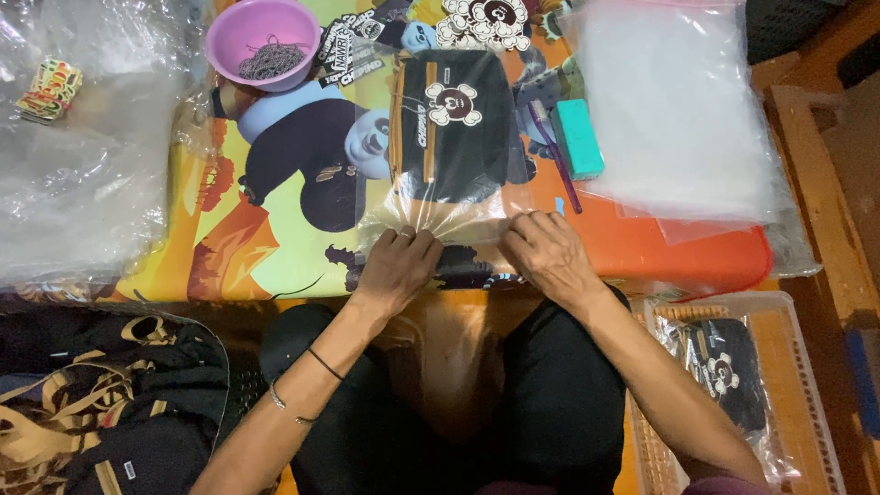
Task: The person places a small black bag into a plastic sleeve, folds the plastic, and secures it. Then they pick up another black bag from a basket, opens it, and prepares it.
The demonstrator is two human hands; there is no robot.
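A black folded garment (454, 124) with a white skull print and tan stripes lies inside a clear plastic bag (431, 215) on a colourful cartoon-printed mat (247, 229). My left hand (399, 266) presses the bag's near open edge on the left. My right hand (545, 252) pinches the same edge on the right. Both hands grip the plastic flap close together.
A pink bowl (263, 41) holding dark bands stands at the back. A teal block (579, 137) and purple pen (556, 156) lie right of the bag. Clear bags (678, 110) are stacked right; a basket (797, 394) with a packed garment sits lower right. Black garments (101, 403) pile at lower left.
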